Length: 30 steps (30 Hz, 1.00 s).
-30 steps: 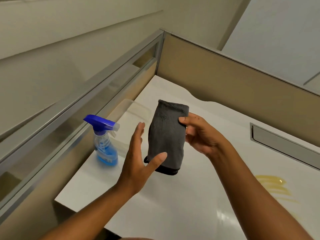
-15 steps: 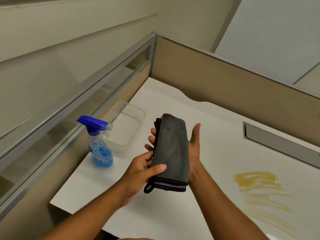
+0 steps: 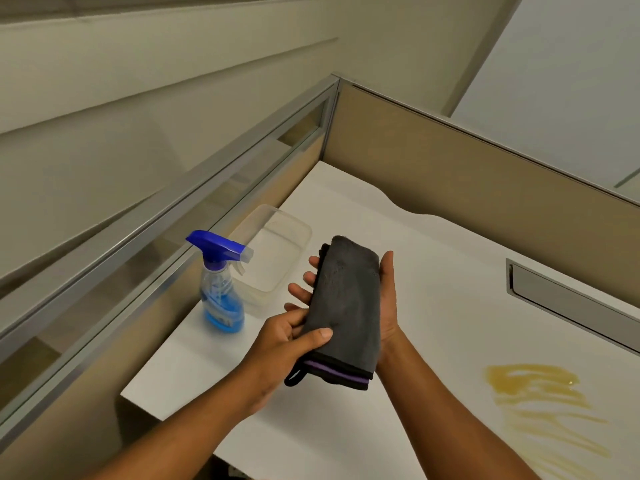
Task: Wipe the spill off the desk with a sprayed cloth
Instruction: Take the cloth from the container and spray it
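A folded dark grey cloth (image 3: 346, 306) with a purple edge is held above the white desk (image 3: 433, 271). My right hand (image 3: 389, 306) lies flat under it, fingers showing past its left side. My left hand (image 3: 287, 341) pinches the cloth's lower left corner with the thumb on top. A spray bottle (image 3: 220, 282) with a blue trigger head and blue liquid stands upright on the desk to the left of my hands. A yellow-brown smeared spill (image 3: 540, 400) lies on the desk at the lower right.
A clear plastic container (image 3: 277, 254) sits just behind the bottle. Tan partition walls (image 3: 450, 174) with metal rails close the desk at the left and back. A grey cable slot (image 3: 568, 299) is set in the desk at the right. The desk's near-left edge drops off.
My left hand, open beside the cloth a second ago, has closed on its lower corner. My right hand turned from gripping the cloth's edge to lying flat beneath it.
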Tool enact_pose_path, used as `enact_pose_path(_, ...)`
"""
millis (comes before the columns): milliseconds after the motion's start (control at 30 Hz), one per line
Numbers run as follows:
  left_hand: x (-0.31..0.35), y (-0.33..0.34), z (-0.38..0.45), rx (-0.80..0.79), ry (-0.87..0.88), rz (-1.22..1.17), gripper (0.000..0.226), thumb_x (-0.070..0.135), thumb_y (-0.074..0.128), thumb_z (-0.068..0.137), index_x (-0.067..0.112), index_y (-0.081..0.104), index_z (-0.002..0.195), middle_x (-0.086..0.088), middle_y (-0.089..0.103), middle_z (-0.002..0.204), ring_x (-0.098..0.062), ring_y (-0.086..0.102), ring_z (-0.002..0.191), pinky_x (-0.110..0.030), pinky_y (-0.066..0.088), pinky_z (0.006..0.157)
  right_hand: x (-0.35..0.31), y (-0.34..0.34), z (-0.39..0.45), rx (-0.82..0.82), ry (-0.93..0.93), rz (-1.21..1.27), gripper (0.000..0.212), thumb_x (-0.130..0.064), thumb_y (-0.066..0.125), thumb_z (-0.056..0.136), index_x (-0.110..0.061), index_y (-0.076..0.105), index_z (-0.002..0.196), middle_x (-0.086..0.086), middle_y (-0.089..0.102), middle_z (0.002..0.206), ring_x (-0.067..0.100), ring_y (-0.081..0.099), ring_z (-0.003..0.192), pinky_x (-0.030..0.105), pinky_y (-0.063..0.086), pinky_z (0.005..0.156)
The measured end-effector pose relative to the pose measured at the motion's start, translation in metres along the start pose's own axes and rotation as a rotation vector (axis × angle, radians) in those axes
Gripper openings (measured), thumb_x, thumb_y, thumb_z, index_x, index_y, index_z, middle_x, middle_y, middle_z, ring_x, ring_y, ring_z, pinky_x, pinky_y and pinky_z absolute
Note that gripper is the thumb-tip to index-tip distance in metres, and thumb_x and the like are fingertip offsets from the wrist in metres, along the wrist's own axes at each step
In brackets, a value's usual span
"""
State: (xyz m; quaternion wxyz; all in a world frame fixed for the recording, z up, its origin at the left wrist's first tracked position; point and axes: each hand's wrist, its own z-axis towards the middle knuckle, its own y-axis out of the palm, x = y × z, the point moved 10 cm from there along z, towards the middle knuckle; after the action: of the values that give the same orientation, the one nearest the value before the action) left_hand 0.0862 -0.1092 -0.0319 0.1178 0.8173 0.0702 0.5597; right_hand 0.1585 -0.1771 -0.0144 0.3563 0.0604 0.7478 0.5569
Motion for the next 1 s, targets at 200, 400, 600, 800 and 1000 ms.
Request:
enact_pose_path(200, 0.004, -0.024, -0.010, 0.311, 0.109, 0.190, 0.025, 0.042, 0.085, 0.084, 0.039, 0.073, 0.105, 0.011, 0.083, 0.102, -0.012, 0.081, 0.098, -0.025, 0.068, 0.079, -0.002, 0.004, 0.004, -0.036, -0.049, 0.046, 0.100, -0.084, 0.043, 0.093, -0.001, 0.051, 0.150, 0.023, 0.066, 0.138, 0.042, 0.061, 0.130, 0.061, 0.032, 0.122)
enact_pose_path(400, 0.013, -0.037, -0.038, 0.415, 0.199, 0.333, 0.045, 0.081, 0.070, 0.074, 0.048, 0.064, 0.105, 0.022, 0.071, 0.109, -0.007, 0.071, 0.103, -0.011, 0.057, 0.072, 0.002, -0.005, 0.004, 0.036, 0.015, 0.068, 0.103, -0.090, 0.053, 0.082, -0.011, 0.049, 0.147, 0.016, 0.062, 0.126, 0.034, 0.060, 0.114, 0.063, 0.041, 0.111)
enact_pose_path(600, 0.044, -0.101, -0.089, 0.813, 0.570, 0.552, 0.059, 0.040, 0.080, 0.085, 0.032, 0.048, 0.135, -0.002, 0.049, 0.140, -0.015, 0.054, 0.123, -0.007, 0.054, 0.090, 0.003, 0.006, 0.006, 0.021, 0.065, 0.036, 0.108, -0.096, 0.053, 0.076, -0.013, 0.048, 0.144, 0.011, 0.056, 0.120, 0.028, 0.053, 0.107, 0.057, 0.041, 0.105)
enact_pose_path(800, 0.077, -0.138, -0.050, 0.615, 0.464, 0.452, 0.096, 0.032, 0.076, 0.089, 0.050, 0.014, 0.160, 0.019, 0.031, 0.166, 0.000, 0.032, 0.151, -0.005, 0.034, 0.108, 0.013, 0.003, 0.012, 0.032, 0.117, 0.011, 0.107, -0.096, 0.052, 0.076, -0.014, 0.048, 0.145, 0.012, 0.060, 0.120, 0.029, 0.056, 0.108, 0.052, 0.040, 0.106)
enact_pose_path(1000, 0.095, -0.153, -0.030, 0.566, 0.395, 0.586, 0.064, 0.046, 0.069, 0.087, 0.014, 0.063, 0.141, -0.002, 0.074, 0.128, -0.016, 0.067, 0.123, -0.047, 0.059, 0.106, 0.019, 0.008, 0.018, 0.022, 0.143, -0.015, 0.110, -0.096, 0.055, 0.076, -0.014, 0.047, 0.149, 0.014, 0.062, 0.124, 0.029, 0.056, 0.111, 0.054, 0.039, 0.107)
